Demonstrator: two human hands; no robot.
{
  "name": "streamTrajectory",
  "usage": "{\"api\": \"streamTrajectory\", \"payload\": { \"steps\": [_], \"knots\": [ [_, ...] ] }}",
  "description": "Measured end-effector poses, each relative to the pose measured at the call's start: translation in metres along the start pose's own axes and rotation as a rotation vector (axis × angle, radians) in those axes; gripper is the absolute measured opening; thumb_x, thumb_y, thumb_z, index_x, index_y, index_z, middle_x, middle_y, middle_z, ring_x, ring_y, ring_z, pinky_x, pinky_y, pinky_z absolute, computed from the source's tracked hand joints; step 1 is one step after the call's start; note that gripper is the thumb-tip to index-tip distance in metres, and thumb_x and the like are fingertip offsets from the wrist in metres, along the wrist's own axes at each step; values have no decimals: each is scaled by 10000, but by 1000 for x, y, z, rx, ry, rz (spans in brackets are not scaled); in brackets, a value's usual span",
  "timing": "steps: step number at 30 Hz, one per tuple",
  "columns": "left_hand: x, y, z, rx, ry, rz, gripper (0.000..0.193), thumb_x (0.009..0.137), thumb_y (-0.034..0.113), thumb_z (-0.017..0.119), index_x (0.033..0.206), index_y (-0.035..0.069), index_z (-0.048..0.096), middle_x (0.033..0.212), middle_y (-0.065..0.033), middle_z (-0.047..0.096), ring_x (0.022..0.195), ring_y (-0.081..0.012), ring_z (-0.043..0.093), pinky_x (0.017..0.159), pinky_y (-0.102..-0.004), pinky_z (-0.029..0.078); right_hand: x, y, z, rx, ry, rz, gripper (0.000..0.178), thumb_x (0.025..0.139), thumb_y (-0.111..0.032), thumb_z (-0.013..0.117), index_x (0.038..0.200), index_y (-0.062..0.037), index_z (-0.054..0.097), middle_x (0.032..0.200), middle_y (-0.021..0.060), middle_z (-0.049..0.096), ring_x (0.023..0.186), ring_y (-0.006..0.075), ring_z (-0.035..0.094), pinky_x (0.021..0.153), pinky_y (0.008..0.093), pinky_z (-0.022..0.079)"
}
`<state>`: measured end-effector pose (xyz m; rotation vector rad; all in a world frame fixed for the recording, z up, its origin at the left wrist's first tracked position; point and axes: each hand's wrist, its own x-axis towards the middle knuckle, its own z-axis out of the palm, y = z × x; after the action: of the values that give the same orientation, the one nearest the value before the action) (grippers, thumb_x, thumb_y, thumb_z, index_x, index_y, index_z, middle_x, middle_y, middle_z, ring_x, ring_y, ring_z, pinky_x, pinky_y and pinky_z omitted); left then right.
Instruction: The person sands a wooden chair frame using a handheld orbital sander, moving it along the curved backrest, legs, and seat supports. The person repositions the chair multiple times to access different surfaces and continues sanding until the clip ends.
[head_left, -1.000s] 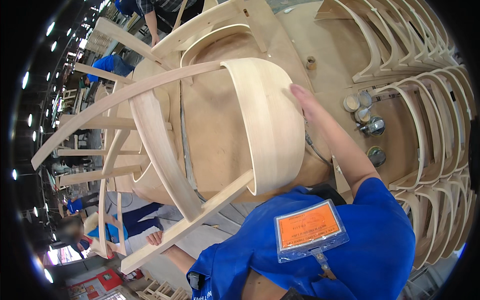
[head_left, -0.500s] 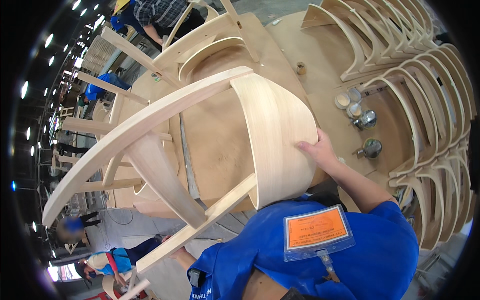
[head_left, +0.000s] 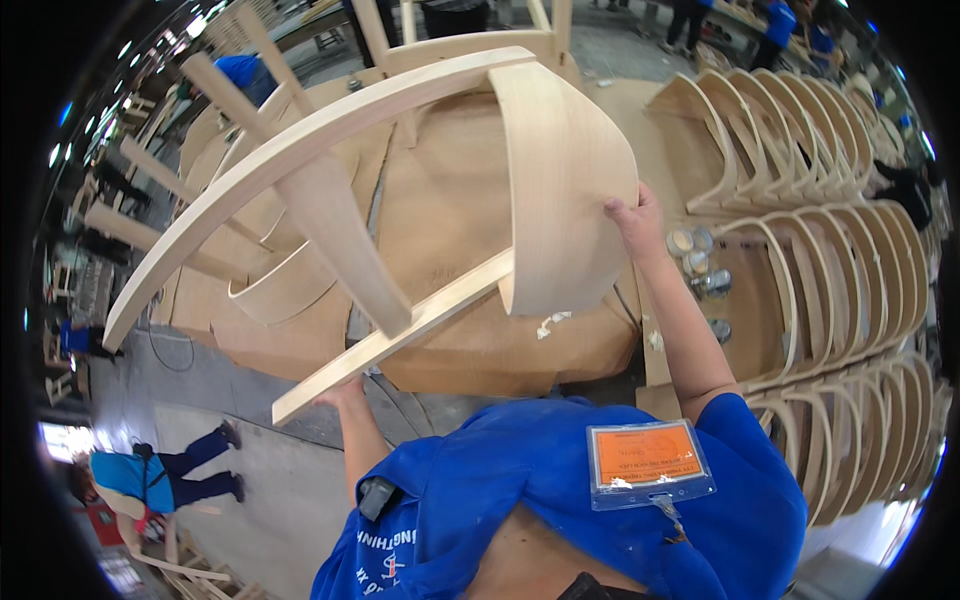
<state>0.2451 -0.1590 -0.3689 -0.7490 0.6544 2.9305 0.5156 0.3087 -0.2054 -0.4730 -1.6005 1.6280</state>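
Held chair frame (head_left: 570,180) — left grip (head_left: 343,392), right grip (head_left: 642,222)

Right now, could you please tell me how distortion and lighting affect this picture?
Head view: straight edges bend near the black rim; ceiling lights glare at upper left; a lower-left bright patch washes out; the curved wooden panel in the right hand looks softly lit.

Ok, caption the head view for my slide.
Left hand on a straight bar, right hand on a curved panel, holding a pale wooden frame.

A head fisheye looks down at wooden frame (head_left: 345,240).
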Motion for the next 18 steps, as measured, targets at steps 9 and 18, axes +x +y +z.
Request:
{"api": "streamTrajectory", "payload": {
  "steps": [9, 18],
  "knots": [
    [56, -34, -37, 986, 246, -228, 841, 844, 653, 495, 1407, 51, 329, 1443, -169, 324, 1285, -351, 375, 1029, -546, 324, 26, -1, 52, -332, -38, -10, 309, 808, -194, 736, 994, 26, 626, 929, 51, 672, 797, 92, 600, 691, 256, 492],
    [-95, -53, 273, 1263, -1091, 1414, 133, 879, 41, 597, 967, -45, 649, 879, -119, 673, 790, -173, 610, 749, -275, 473, 21, 7, 58, -222, -12, -10, 321, 834, -173, 714, 1063, 20, 598, 970, 67, 659, 836, 118, 606, 719, 257, 491]
  ]
}}
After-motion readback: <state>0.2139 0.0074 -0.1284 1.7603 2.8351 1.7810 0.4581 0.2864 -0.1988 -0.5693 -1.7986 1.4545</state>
